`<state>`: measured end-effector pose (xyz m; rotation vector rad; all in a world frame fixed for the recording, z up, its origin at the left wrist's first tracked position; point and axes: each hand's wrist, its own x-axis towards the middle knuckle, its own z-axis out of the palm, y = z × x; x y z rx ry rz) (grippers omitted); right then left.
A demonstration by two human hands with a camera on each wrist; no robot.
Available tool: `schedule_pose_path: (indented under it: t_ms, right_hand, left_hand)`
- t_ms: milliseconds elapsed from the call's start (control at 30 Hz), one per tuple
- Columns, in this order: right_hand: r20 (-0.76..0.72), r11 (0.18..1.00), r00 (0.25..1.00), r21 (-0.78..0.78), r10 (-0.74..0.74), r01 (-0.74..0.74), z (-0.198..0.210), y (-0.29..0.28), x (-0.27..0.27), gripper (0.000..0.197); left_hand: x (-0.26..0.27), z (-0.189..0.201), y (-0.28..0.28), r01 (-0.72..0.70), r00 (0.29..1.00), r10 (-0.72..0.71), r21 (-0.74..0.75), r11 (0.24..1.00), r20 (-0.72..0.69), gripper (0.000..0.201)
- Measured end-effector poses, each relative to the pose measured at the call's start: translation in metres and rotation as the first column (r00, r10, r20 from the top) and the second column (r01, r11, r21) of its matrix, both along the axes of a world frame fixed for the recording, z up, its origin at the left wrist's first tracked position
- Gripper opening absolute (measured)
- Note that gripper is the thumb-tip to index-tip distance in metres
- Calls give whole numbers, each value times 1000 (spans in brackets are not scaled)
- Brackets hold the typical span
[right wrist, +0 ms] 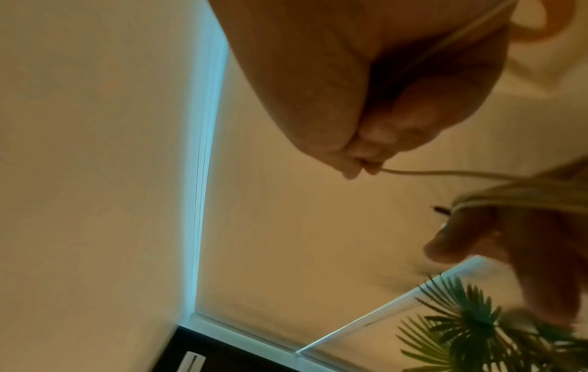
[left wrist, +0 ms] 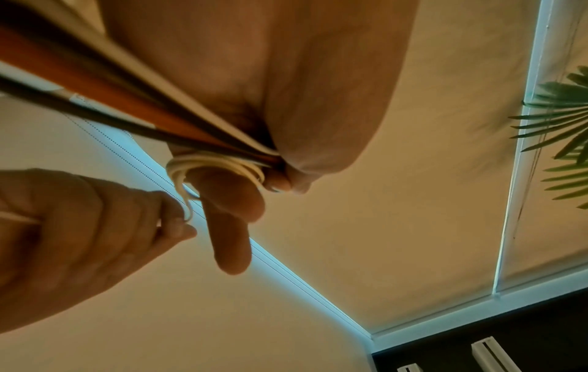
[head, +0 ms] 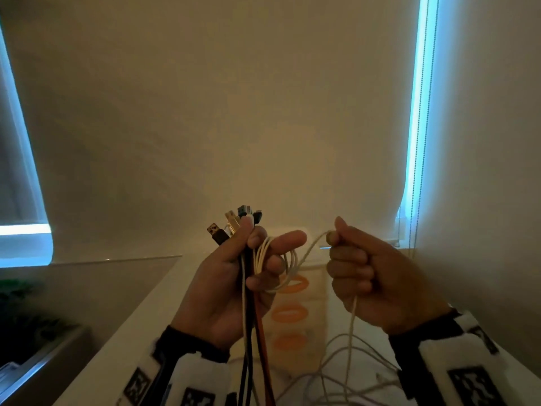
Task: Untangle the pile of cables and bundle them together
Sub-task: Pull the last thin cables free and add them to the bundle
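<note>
Gripping cable bundle (head: 248, 288), white cable (head: 310, 250) pinched

I note the cable bundle (head: 248, 341) runs off the head view's bottom edge, its lower ends unseen. In the right wrist view's lower right, the left hand (right wrist: 525, 251) is blurred and cut off; I cannot count its cream loops (right wrist: 509, 198).

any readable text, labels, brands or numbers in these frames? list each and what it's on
No readable text in any view.
Wrist bands: black-and-white square marker patterns, no letters or digits.
USB plugs above the left hand grip: dark marks on the plug faces, too small and blurred to read.
Pale cloth with orange ovals behind the hands: pattern only, no words.
White cable pinched by the right hand: no markings visible.
</note>
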<state>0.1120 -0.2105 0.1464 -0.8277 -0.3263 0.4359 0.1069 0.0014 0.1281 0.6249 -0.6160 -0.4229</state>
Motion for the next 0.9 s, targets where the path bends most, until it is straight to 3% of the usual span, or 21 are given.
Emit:
schedule_pose_path:
  t_ms: [67, 133, 233, 300, 367, 433, 500, 533, 567, 633, 733, 900]
  right_hand:
    - [0, 999, 1000, 39, 14, -14, 1, 0, 1, 16]
    - [23, 999, 998, -3, -51, 51, -1, 3, 0, 18]
    - [112, 964, 970, -137, -215, 229, -1, 12, -5, 24]
    - [245, 912, 932, -248, -268, 327, 6, 19, -13, 25]
    - [433, 801, 840, -344, -327, 490, 17, 25, -25, 26]
    - [632, 643, 697, -385, -339, 662, 24, 30, -39, 29]
    - [823, 467, 532, -398, -198, 790, 23, 38, -56, 31]
    - [870, 417, 482, -402, -105, 815, 19, 44, -64, 29]
    - [879, 410, 474, -415, -48, 812, 13, 49, -69, 27]
    - [853, 436, 519, -452, -42, 778, 0, 54, -71, 25]
    - [818, 411, 575, -513, -34, 754, -14, 52, -68, 29]
    - [734, 364, 679, -632, -1, 684, -40, 33, -73, 31]
  left_hand:
    - [-2, 0, -1, 30, 999, -30, 5, 1000, 19, 39]
    - [-9, 5, -4, 8, 999, -10, 74, 997, 38, 38]
    - [-17, 4, -12, -169, 984, 144, 301, 939, 103, 37]
    - [-21, 3, -15, -228, 973, 202, 376, 898, 108, 39]
    - [-25, 7, -16, -212, 977, 210, 379, 901, 47, 38]
    - [-28, 13, -16, -206, 974, 225, 315, 926, -24, 39]
    - [-26, 12, -14, -258, 962, 271, 226, 939, -31, 41]
    - [-25, 12, -14, -277, 957, 287, 181, 944, -32, 42]
    - [-25, 13, -14, -275, 958, 283, 133, 952, -47, 43]
    - [-26, 14, -13, -245, 964, 247, 34, 969, -99, 45]
    - [-26, 18, -9, -268, 948, 246, -91, 959, -204, 43]
    - [-19, 16, 5, -346, 886, 263, -168, 923, -382, 41]
